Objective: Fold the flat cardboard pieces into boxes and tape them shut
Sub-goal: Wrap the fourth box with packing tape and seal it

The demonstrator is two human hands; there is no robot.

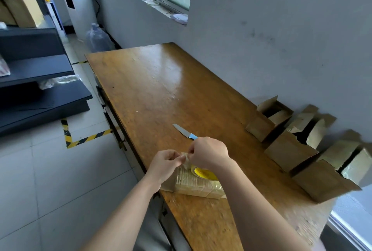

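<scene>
Fingers of my left hand (165,165) and right hand (209,153) are curled, pinching one clear tape strip (184,158) between them, above one tape roll (203,173) with a yellow core lying on one tape-wrapped box (198,185) at the table's (153,89) near edge. One knife (184,131) lies just beyond. Three open-flapped boxes (289,150) stand along the wall at right.
</scene>
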